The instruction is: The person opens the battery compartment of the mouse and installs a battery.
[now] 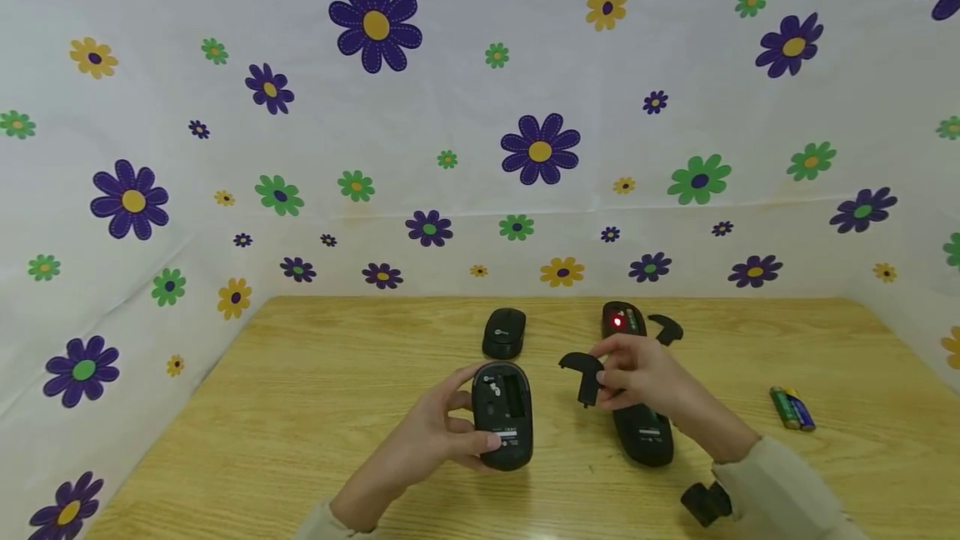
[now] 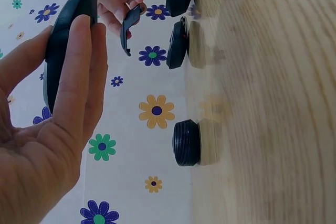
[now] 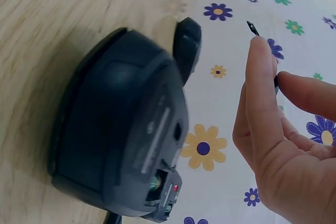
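Note:
My left hand (image 1: 431, 436) grips a black computer mouse (image 1: 504, 419) above the table, its underside turned up towards me and its battery compartment uncovered, with no battery visible inside. In the left wrist view, that mouse (image 2: 58, 51) stands edge-on between thumb and fingers. Between the thumb and fingers of my right hand (image 1: 641, 373) is a black T-shaped battery cover (image 1: 588, 382), held apart from the mouse, to its right. Below the right hand lies another upturned mouse (image 1: 647, 442), partly hidden by that hand; the right wrist view shows a mouse (image 3: 126, 124) large and close.
A mouse (image 1: 504, 333) stands upright at the back. Further right lies an upturned mouse (image 1: 633, 317) with a red light, beside a loose cover (image 1: 667, 329). Two batteries (image 1: 792, 408) lie at the right. Another black piece (image 1: 705, 504) sits near the right sleeve (image 1: 787, 490).

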`<state>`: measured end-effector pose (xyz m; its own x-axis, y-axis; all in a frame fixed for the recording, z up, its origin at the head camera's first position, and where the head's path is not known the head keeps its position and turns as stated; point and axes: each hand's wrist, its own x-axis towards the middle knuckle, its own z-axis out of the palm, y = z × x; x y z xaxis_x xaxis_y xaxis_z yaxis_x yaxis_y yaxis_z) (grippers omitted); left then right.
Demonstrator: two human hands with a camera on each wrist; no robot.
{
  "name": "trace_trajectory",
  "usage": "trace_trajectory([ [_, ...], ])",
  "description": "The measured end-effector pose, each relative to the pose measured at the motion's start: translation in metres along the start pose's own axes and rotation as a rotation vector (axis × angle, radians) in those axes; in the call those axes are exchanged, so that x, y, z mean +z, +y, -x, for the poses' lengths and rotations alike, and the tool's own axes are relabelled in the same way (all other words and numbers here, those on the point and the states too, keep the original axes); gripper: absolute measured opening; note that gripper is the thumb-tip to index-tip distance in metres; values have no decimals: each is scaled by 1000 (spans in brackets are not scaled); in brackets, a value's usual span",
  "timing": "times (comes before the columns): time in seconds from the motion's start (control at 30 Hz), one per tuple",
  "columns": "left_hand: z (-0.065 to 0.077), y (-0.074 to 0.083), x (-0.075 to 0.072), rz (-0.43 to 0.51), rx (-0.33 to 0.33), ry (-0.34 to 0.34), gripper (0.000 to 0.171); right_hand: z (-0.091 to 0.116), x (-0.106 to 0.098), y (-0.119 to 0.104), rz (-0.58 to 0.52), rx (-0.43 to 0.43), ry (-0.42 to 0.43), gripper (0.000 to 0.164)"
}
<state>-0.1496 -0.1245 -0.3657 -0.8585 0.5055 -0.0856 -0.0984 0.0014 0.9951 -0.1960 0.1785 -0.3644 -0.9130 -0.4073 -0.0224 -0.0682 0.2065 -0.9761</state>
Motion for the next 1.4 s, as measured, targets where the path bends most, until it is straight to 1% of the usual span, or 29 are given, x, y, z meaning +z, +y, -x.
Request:
trace_trajectory([
  [0.23,1,-1,-2,-24,-4,7,83,-2,4,6,85,-11,-12,26],
  [0.5,1,-2,-3,-25,10,-2,82,-4,12,10,164,33,-57,21],
  [0.7,0,-5,-3,-19,10,-13,83,-5,20,8,265,67,-4,17],
  [0.8,-1,-7,-3,-16,6,-19,83,-6,21,8,290,88,13,15],
  [0.93,-3,-8,-2,-16,-4,-15,83,-6,19,7,311,85,8,11],
  [1.07,-4,-8,0,-25,2,-22,82,-4,14,4,310,81,6,8],
  [1.2,-6,-9,2,-21,4,-31,83,-3,9,2,306,78,17,9],
  [1.4,-10,-10,8,-3,-6,-46,83,1,-1,0,342,84,45,13],
])
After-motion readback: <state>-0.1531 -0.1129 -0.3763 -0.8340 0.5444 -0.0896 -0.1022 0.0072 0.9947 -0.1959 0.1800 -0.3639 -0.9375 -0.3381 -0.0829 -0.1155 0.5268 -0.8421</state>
